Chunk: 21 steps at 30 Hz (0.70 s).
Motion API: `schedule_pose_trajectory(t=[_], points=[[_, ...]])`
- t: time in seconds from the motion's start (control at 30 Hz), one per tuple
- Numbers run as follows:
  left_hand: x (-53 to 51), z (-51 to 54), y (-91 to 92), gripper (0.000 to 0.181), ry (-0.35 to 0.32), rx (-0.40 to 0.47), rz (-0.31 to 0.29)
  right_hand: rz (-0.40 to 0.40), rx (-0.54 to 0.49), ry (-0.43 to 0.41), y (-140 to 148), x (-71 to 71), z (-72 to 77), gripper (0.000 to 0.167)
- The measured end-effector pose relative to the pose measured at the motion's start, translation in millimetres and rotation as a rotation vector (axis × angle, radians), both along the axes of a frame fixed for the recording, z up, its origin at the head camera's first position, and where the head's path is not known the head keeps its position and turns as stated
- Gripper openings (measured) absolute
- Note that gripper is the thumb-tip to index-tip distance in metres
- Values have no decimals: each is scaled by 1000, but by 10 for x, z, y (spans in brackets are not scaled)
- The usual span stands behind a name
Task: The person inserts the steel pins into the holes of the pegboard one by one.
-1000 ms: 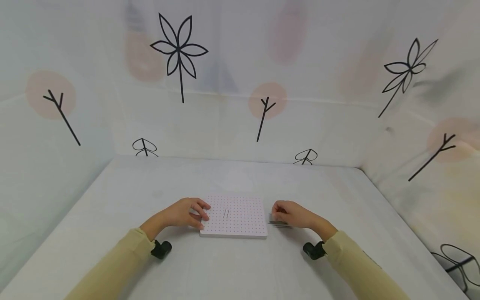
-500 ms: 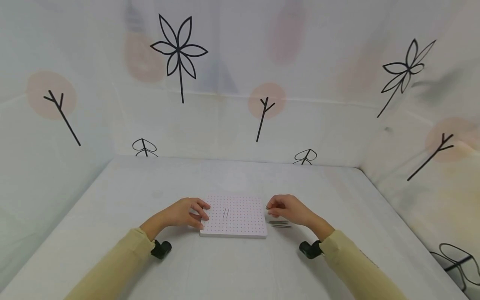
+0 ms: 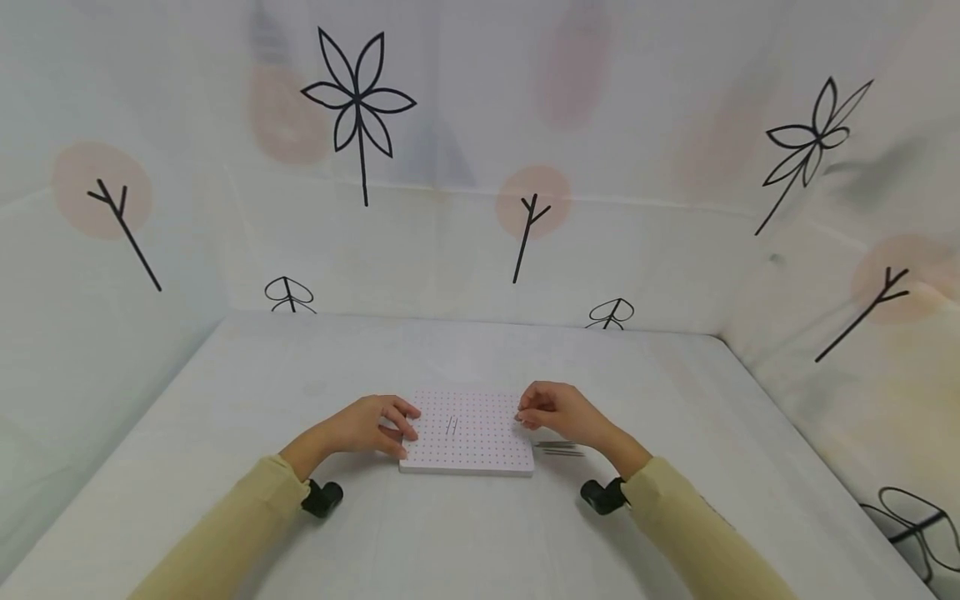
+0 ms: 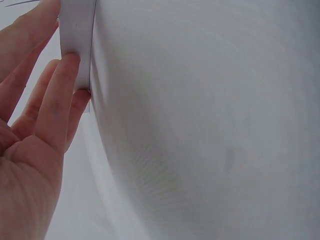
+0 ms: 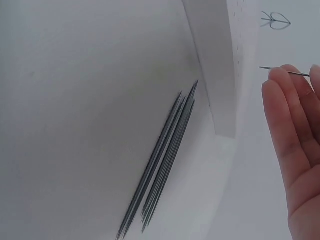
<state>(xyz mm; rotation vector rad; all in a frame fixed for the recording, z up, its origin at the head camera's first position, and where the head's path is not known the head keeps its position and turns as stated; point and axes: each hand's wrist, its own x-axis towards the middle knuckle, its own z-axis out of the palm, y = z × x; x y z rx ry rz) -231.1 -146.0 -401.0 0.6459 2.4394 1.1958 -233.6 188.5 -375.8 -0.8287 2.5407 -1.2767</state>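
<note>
A white pegboard (image 3: pixel 487 450) with a grid of small holes lies flat on the table. Two thin needles (image 3: pixel 452 426) stand upright in it, left of its middle. My left hand (image 3: pixel 367 427) rests at the board's left edge; in the left wrist view its fingertips (image 4: pixel 70 62) touch the side wall. Over the board's right edge, my right hand (image 3: pixel 558 410) pinches one thin dark needle (image 5: pixel 295 73) between thumb and fingers, its pointed tip sticking out. Several similar needles (image 5: pixel 162 165) lie in a loose bundle on the table to the right of the board.
A white cloth covers the table (image 3: pixel 450 542). Pale curtains (image 3: pixel 450 250) printed with black plant drawings hang at the back and sides. A small black camera (image 3: pixel 322 500) is worn on the left wrist, and another black camera (image 3: pixel 602 496) on the right.
My right hand has lifted a needle from the bundle and moved left with it, to the board's right edge. The left hand and the board have stayed in place.
</note>
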Motion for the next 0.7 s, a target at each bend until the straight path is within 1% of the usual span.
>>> schedule_pose_trajectory(t=[0.17, 0.2, 0.37, 0.57, 0.7], points=[[3, 6, 7, 19, -1, -2, 2, 10, -31, -22, -108, 15, 9, 8], [3, 9, 9, 18, -1, -2, 2, 12, -36, -23, -110, -13, -37, 8], [4, 10, 2, 18, -2, 2, 2, 28, -61, -45, -181, -34, -70, 9], [5, 1, -7, 19, -2, 9, -2, 56, -87, -64, -272, -40, -66, 12], [5, 7, -8, 19, 5, 8, -11, 59, -81, -65, -335, -44, -64, 12]])
